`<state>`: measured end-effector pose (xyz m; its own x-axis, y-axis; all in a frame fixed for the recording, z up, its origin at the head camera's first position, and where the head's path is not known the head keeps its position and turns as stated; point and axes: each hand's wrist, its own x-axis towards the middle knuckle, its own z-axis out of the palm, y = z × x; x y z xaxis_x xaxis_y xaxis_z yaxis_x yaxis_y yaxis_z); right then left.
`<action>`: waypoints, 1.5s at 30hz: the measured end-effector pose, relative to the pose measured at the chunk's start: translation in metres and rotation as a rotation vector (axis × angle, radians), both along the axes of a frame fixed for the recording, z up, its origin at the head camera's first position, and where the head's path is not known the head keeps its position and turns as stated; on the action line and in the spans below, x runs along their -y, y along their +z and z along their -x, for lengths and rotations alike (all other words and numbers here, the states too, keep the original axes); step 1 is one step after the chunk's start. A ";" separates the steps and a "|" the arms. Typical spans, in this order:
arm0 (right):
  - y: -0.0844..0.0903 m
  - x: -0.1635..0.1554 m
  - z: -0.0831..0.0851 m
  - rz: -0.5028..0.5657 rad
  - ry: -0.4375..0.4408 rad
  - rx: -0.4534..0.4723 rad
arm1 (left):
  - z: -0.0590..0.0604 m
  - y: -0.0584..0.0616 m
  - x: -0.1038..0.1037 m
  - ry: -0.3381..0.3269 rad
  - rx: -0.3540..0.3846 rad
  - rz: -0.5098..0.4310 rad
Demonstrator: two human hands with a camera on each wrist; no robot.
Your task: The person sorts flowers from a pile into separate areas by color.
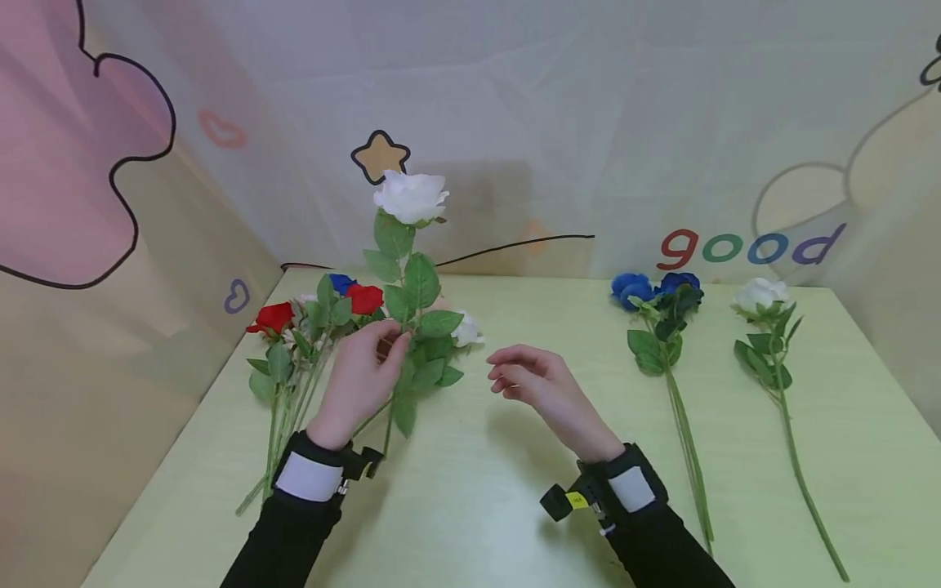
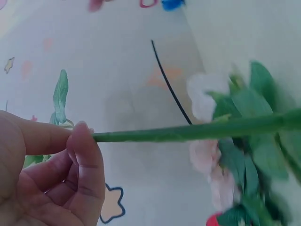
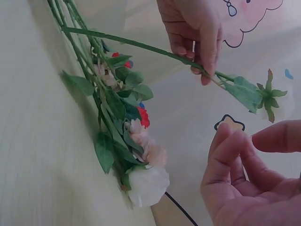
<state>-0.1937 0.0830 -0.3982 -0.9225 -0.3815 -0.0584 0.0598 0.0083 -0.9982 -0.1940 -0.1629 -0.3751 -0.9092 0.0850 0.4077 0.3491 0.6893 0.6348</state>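
Head view is showing the two hands working low over the pale green table (image 1: 470,506). The left hand (image 1: 360,380) is pinching the stem of a white rose (image 1: 410,196) between thumb and fingers and holding it upright, its bloom standing well above the table; the left wrist view is showing the thumb (image 2: 87,155) pressing the green stem (image 2: 188,133) against the forefinger. The right hand (image 1: 537,384) is hovering just beside it, fingers loosely curled and holding nothing, with its fingertips (image 3: 225,141) apart from the stem.

Just behind the left hand, a mixed pile of flowers (image 1: 316,327) is lying on the table, with red, blue and pale blooms showing and the stems running back toward the person. Further right, well apart from the pile, two blue roses (image 1: 654,290) are lying side by side, and beyond them a single white rose (image 1: 760,294) is lying alone. Judging by this layout, sorting by colour is partly done: three flowers are lying set out, one is in hand, and the pile is waiting.
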 end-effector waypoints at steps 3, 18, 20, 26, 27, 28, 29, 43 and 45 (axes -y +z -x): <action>-0.001 -0.009 0.001 -0.029 -0.005 -0.014 | 0.003 0.000 -0.019 -0.035 0.036 -0.108; -0.003 -0.037 0.000 -0.161 0.031 -0.087 | 0.016 0.001 -0.077 -0.156 0.157 -0.392; -0.002 -0.037 0.000 -0.164 0.036 -0.089 | 0.016 -0.001 -0.079 -0.164 0.174 -0.406; -0.001 -0.031 0.000 -0.191 0.075 -0.096 | 0.017 -0.010 -0.086 -0.203 0.206 -0.432; -0.001 -0.030 0.000 -0.192 0.081 -0.096 | 0.017 -0.010 -0.087 -0.210 0.211 -0.430; -0.002 -0.030 0.000 -0.193 0.089 -0.096 | 0.018 -0.011 -0.088 -0.215 0.216 -0.425; -0.003 -0.030 0.000 -0.192 0.096 -0.096 | 0.018 -0.012 -0.089 -0.217 0.221 -0.424; -0.008 -0.024 -0.004 -0.207 0.210 -0.192 | 0.020 -0.017 -0.091 -0.202 0.223 -0.394; -0.008 -0.024 -0.005 -0.204 0.211 -0.194 | 0.020 -0.018 -0.091 -0.199 0.230 -0.388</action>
